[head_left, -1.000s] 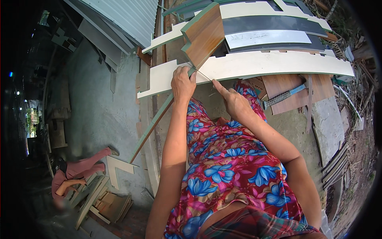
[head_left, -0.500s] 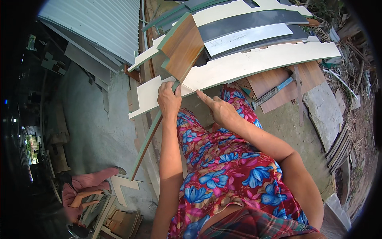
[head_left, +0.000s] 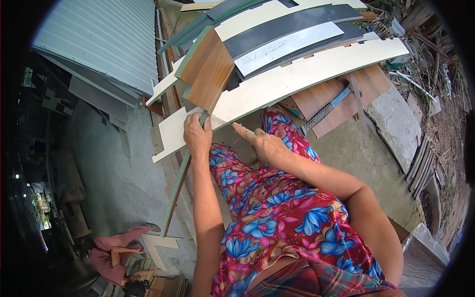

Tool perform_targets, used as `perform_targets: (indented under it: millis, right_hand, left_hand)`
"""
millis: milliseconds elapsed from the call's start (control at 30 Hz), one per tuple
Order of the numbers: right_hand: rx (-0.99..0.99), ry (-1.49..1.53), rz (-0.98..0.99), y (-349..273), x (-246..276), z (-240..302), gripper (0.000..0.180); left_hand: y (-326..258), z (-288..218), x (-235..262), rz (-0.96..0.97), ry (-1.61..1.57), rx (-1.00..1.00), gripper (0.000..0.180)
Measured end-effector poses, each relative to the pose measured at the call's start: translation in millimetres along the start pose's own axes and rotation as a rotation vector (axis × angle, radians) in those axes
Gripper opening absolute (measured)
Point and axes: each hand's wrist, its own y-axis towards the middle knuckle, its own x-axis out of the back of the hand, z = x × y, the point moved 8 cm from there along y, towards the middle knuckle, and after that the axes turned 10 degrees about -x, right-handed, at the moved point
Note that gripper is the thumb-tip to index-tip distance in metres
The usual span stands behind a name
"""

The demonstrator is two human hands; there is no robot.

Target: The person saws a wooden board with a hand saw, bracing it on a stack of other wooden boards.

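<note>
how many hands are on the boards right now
2. The left hand grips a narrow green-edged strip under the brown wood-grain panel. The right hand rests beside it, finger extended toward the long cream board. Another person sits lower left, hands unclear.

No packages, labels, signs, screens.

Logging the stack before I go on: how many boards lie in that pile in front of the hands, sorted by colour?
Cream-white boards: 3
Dark grey boards: 2
Wood-brown panel with green edge: 1
Total: 6, counting only boards that show clearly; more may be hidden underneath.
</note>
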Motion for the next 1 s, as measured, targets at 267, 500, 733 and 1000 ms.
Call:
perform_targets:
  millis: [267, 500, 733, 1000]
  right_hand:
    - [0.042, 0.017, -0.034, 56, -15, 30, 0.078]
    - [-0.03, -0.001, 0.046, 0, -5, 0, 0.08]
    - [0.017, -0.031, -0.014, 58, -15, 24, 0.078]
    - [-0.002, -0.012, 0.0, -4, -12, -6, 0.082]
  left_hand:
    - [1, 3, -1, 0.002, 0.006, -0.011, 0.022]
    - [-1, -2, 1, -0.012, 0.008, -0.008, 0.022]
    - [2, -1, -2, 0.013, 0.019, -0.033, 0.022]
    - [-2, -1, -2, -0.01, 0.0, -0.007, 0.022]
